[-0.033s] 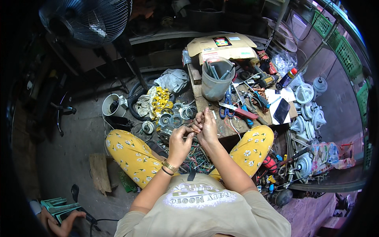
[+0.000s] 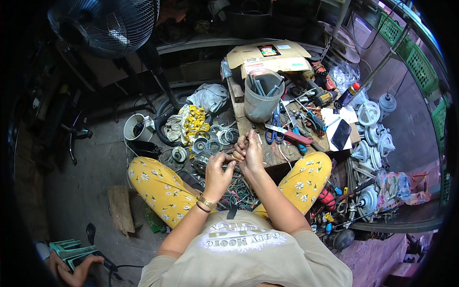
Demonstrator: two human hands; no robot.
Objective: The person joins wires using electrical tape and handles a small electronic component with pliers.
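Copper-coloured wire, seven o'clock from plastic bucket

Pinched in nearly closed left hand and curled right hand; probably light, bendable, best gripped near the ends.

Your trousers are yellow, patterned with white, green-leaved flowers; your T-shirt is beige with a pale lilac-white print. Your wristwatch is gold, your wristband black. The thin strand you hold looks coppery orange. The tabletop is brown, the knife handle red.
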